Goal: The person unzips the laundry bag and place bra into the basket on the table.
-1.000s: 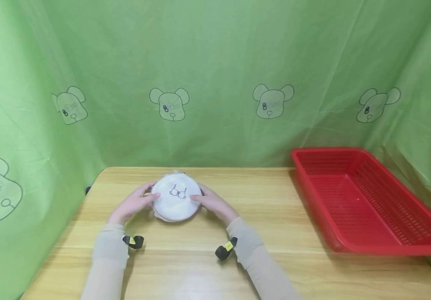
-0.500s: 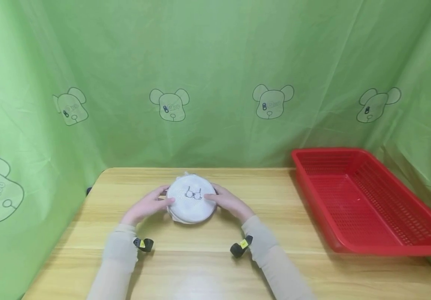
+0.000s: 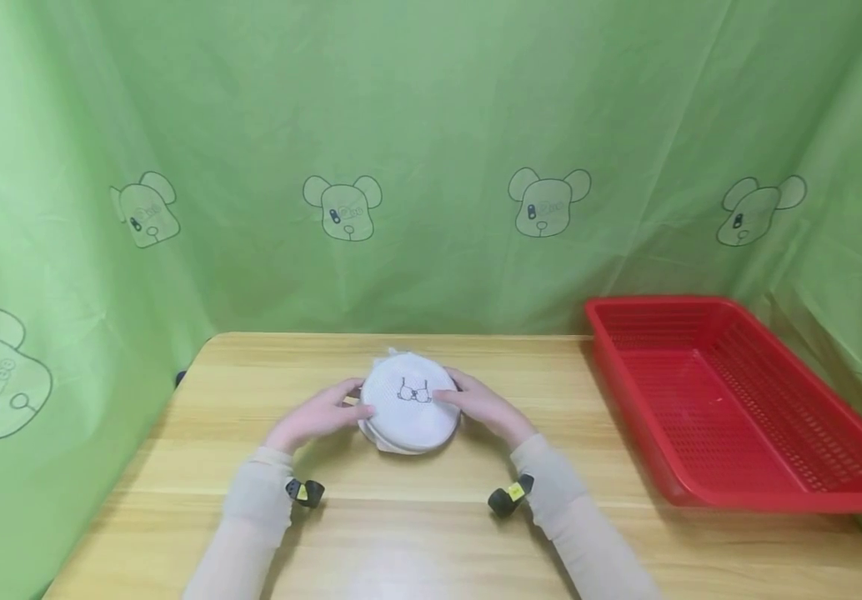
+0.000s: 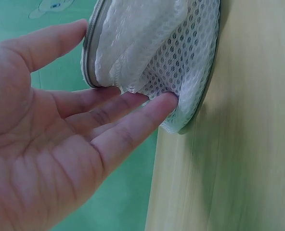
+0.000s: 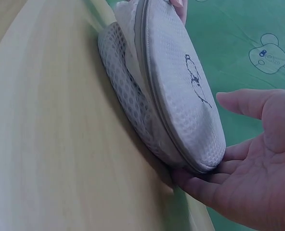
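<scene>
A round white mesh laundry bag with a dark bra drawing on its lid sits between both hands over the wooden table. Its grey zipper runs round the lid's rim, and the mesh side below looks creased. My left hand holds the left side, thumb at the lid's edge and fingers against the mesh. On the opposite side my right hand grips the bag, its thumb over the lid and its fingers at the lower side. Whether the bag's base touches the table cannot be told.
A red plastic basket with perforated walls stands on the right of the wooden table. Green curtains with bear-head prints hang behind and at both sides. A black wrist camera is strapped to each sleeve.
Both hands have moved to the right together with the laundry bag, from left of the table's middle toward its centre. Their hold looks the same. The basket has stayed in place.
</scene>
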### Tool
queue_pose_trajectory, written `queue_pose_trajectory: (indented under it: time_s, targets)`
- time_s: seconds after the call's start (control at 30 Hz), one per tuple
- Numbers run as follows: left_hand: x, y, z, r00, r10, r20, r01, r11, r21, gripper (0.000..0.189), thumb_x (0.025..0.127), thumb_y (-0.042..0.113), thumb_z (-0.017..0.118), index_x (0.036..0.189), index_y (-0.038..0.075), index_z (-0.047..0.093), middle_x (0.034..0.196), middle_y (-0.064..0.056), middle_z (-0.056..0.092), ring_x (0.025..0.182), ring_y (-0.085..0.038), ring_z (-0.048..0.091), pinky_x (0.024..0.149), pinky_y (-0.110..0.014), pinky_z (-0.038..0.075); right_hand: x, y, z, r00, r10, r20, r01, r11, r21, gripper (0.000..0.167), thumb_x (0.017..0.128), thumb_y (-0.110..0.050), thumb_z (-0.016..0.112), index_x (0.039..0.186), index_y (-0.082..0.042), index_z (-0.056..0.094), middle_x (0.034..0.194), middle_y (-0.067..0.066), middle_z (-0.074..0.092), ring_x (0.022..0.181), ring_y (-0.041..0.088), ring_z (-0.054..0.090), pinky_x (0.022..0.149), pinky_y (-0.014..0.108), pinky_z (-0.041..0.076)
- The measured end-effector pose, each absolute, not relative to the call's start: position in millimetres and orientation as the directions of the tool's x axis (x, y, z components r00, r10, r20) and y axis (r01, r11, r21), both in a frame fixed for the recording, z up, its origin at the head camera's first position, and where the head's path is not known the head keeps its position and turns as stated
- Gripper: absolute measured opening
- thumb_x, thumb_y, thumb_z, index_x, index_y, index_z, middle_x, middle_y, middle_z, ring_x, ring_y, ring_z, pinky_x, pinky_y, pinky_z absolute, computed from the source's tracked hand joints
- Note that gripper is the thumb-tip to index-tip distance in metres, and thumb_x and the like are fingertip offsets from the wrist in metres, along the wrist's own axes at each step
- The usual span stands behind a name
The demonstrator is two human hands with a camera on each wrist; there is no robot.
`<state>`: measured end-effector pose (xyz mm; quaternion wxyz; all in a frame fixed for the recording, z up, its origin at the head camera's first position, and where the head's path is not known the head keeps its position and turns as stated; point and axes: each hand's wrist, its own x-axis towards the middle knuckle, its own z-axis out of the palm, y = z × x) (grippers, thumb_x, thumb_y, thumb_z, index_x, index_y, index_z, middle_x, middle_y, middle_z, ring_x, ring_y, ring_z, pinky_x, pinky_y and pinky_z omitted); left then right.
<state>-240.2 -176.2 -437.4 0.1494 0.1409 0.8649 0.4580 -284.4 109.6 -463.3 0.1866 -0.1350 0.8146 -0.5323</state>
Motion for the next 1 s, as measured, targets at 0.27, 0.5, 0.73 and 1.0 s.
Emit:
queue_pose_trajectory:
  time_s: [0.27, 0.5, 0.73, 1.0]
  targets:
    - [-239, -166, -434, -0.907, 0.400, -0.132, 0.113, 0.534, 0.838, 0.064, 0.094, 0.034, 0.061, 0.146, 0.004, 0.039, 0.139, -0.019, 0.052, 0.124, -0.034, 0.055, 0.106, -0.053, 0.044, -288, 122, -461, -0.890, -0.430, -0.155, -0.029, 0.392, -0.919, 0.068, 0.095, -0.032, 0.059, 0.151, -0.005, 0.030, 0.157, 0.018, 0.033, 0.147, 0.036, 0.025, 0.121, 0.052, 0.017]
    - [-241, -166, -431, -0.960, 0.259, -0.105, 0.032, 0.475, 0.879, 0.055, 0.097, 0.033, 0.056, 0.143, 0.006, 0.044, 0.140, -0.019, 0.052, 0.117, -0.033, 0.059, 0.101, -0.049, 0.048, -285, 135, -457, -0.907, -0.371, -0.198, 0.014, 0.444, -0.896, 0.082, 0.095, -0.036, 0.059, 0.155, -0.003, 0.013, 0.159, 0.023, 0.021, 0.147, 0.041, 0.022, 0.120, 0.054, 0.018]
    - [-246, -160, -439, -0.969, 0.198, -0.147, -0.037, 0.472, 0.881, 0.057, 0.099, 0.037, 0.052, 0.146, 0.008, 0.040, 0.146, -0.020, 0.047, 0.131, -0.038, 0.048, 0.110, -0.054, 0.037, -272, 140, -450, -0.912, -0.340, -0.230, 0.052, 0.460, -0.886, 0.080, 0.096, -0.032, 0.057, 0.154, 0.001, 0.012, 0.153, 0.031, 0.028, 0.136, 0.044, 0.042, 0.114, 0.052, 0.034]
    - [-245, -154, -447, -0.959, 0.226, -0.173, -0.067, 0.411, 0.909, 0.057, 0.099, 0.033, 0.053, 0.145, 0.001, 0.039, 0.143, -0.024, 0.048, 0.116, -0.033, 0.061, 0.104, -0.046, 0.047, -261, 139, -447, -0.906, -0.339, -0.254, 0.082, 0.448, -0.890, 0.074, 0.097, -0.025, 0.056, 0.150, 0.008, 0.017, 0.146, 0.034, 0.037, 0.131, 0.043, 0.048, 0.109, 0.048, 0.041]
